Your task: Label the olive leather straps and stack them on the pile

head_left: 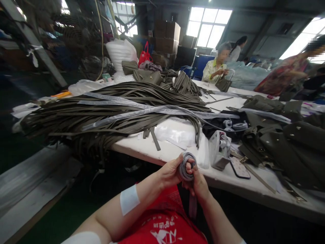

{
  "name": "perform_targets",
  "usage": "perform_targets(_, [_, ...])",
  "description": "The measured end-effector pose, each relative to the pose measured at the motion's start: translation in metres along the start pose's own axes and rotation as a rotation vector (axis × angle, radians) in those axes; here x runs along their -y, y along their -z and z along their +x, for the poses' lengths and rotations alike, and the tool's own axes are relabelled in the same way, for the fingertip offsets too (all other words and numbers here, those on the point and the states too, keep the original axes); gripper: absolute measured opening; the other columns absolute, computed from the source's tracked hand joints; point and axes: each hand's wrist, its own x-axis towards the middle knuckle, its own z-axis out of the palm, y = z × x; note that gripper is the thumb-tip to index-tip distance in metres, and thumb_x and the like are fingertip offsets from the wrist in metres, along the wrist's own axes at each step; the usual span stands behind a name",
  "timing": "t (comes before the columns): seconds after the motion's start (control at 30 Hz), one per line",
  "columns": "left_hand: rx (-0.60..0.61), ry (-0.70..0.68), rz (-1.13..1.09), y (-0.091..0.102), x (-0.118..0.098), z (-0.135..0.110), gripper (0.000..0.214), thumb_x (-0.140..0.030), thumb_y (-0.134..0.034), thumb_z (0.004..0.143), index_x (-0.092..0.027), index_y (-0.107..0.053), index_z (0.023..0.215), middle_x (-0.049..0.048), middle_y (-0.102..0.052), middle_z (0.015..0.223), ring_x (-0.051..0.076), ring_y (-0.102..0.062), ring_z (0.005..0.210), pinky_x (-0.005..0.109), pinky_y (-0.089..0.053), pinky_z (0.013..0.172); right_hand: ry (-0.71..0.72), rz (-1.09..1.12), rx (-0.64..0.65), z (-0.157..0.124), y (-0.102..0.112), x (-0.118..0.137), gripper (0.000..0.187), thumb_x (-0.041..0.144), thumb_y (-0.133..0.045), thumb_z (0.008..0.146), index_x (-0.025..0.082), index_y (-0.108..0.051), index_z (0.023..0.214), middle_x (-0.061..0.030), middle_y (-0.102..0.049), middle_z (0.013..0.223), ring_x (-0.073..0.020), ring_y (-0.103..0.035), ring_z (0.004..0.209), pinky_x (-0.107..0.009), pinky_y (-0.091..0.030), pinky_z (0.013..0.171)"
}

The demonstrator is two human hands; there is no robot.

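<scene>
A grey strap wound into a ring-shaped coil (pixel 183 171) is held up in front of my red apron, just off the table's front edge. My left hand (pixel 171 172) grips the coil from the left. Fingertips show through the hole in its middle. On the other side my right hand (pixel 200 184) closes round the coil, with the thumb pressed on its rim. A loose tail of the strap (pixel 193 205) hangs below my right hand. Some fingers of both hands are hidden behind the coil.
Long dark straps (pixel 122 98) are heaped across the white table (pixel 137 147), with pale plastic-wrapped strips on top. To the right are a white plastic container (pixel 218 149), a phone (pixel 240 168) and dark bags (pixel 294 152). A person (pixel 212 69) sits across the table holding a bag.
</scene>
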Motion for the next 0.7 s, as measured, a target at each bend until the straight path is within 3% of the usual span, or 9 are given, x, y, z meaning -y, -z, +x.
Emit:
perform_targets(0.1, [-0.174,-0.090,0.401,0.010,-0.008,-0.006,0.056,-0.062,-0.065,0.079,-0.011,-0.065,0.102,0.0065,-0.065,0.084,0.019,-0.062,0.075,0.031,-0.052,0.069,0.080,-0.218,0.013,0.001,0.018,0.013,0.056,0.072,-0.037,0.088,0.020,-0.056,0.096,0.0009,-0.058,0.053,-0.0126,-0.046,0.036,-0.023,-0.033,0.034])
perform_targets(0.2, [-0.337,-0.259,1.007,0.016,-0.013,-0.012,0.049,-0.052,-0.063,0.084,-0.015,-0.063,0.115,0.0095,-0.067,0.102,0.022,-0.062,0.092,0.033,-0.050,0.084,0.107,-0.600,0.244,-0.003,0.034,0.022,0.037,0.054,-0.051,0.089,0.020,-0.065,0.093,-0.0005,-0.065,0.063,-0.0156,-0.057,0.052,-0.026,-0.044,0.052])
perform_targets(0.3, [-0.052,-0.185,1.378,0.013,-0.007,-0.016,0.037,-0.043,-0.055,0.090,-0.020,-0.066,0.116,0.0077,-0.070,0.107,0.022,-0.063,0.098,0.032,-0.048,0.091,0.087,-0.766,0.398,-0.007,0.036,0.022,0.025,0.038,-0.055,0.088,0.019,-0.070,0.083,-0.0028,-0.071,0.075,-0.0187,-0.063,0.066,-0.027,-0.047,0.064])
perform_targets(0.37, [0.045,-0.157,1.408,0.010,0.000,-0.017,0.033,-0.040,-0.052,0.092,-0.021,-0.070,0.111,0.0063,-0.073,0.107,0.022,-0.065,0.100,0.031,-0.048,0.093,0.090,-0.732,0.340,-0.007,0.033,0.016,0.023,0.033,-0.055,0.086,0.017,-0.071,0.086,-0.0041,-0.072,0.080,-0.0206,-0.064,0.073,-0.029,-0.048,0.069])
perform_targets(0.4, [0.002,-0.191,1.383,0.009,0.004,-0.016,0.032,-0.040,-0.051,0.092,-0.020,-0.072,0.109,0.0063,-0.073,0.107,0.022,-0.065,0.100,0.031,-0.048,0.093,0.099,-0.691,0.301,-0.007,0.032,0.012,0.024,0.034,-0.056,0.085,0.016,-0.071,0.090,-0.0049,-0.073,0.083,-0.0216,-0.064,0.076,-0.030,-0.049,0.071])
perform_targets(0.5, [-0.304,-0.318,1.176,0.011,0.014,-0.013,0.039,-0.046,-0.051,0.092,-0.017,-0.073,0.105,0.0069,-0.074,0.092,0.020,-0.068,0.079,0.028,-0.053,0.075,0.145,-0.513,0.204,-0.007,0.029,-0.002,0.039,0.044,-0.064,0.081,0.014,-0.066,0.107,-0.0079,-0.071,0.099,-0.0246,-0.063,0.087,-0.033,-0.050,0.078])
perform_targets(0.57, [-0.492,-0.348,0.954,0.013,0.020,-0.009,0.048,-0.053,-0.047,0.091,-0.014,-0.072,0.105,0.0054,-0.071,0.078,0.015,-0.062,0.058,0.024,-0.050,0.056,0.132,-0.372,0.146,-0.008,0.025,-0.010,0.047,0.051,-0.061,0.083,0.015,-0.062,0.113,-0.0082,-0.069,0.100,-0.0222,-0.062,0.080,-0.032,-0.051,0.071])
perform_targets(0.63, [-0.599,-0.350,0.774,0.015,0.025,-0.006,0.054,-0.058,-0.045,0.091,-0.012,-0.069,0.106,0.0042,-0.068,0.073,0.013,-0.057,0.052,0.023,-0.047,0.050,0.095,-0.268,0.071,-0.007,0.023,-0.016,0.046,0.056,-0.054,0.087,0.017,-0.061,0.111,-0.0073,-0.068,0.094,-0.0188,-0.059,0.069,-0.030,-0.051,0.061])
perform_targets(0.7, [-0.606,-0.353,0.741,0.017,0.028,-0.006,0.053,-0.058,-0.043,0.092,-0.012,-0.066,0.106,0.0054,-0.068,0.080,0.015,-0.061,0.063,0.025,-0.050,0.059,0.078,-0.252,0.076,-0.006,0.027,-0.015,0.044,0.057,-0.050,0.089,0.018,-0.061,0.108,-0.0064,-0.066,0.090,-0.0178,-0.057,0.067,-0.028,-0.050,0.059])
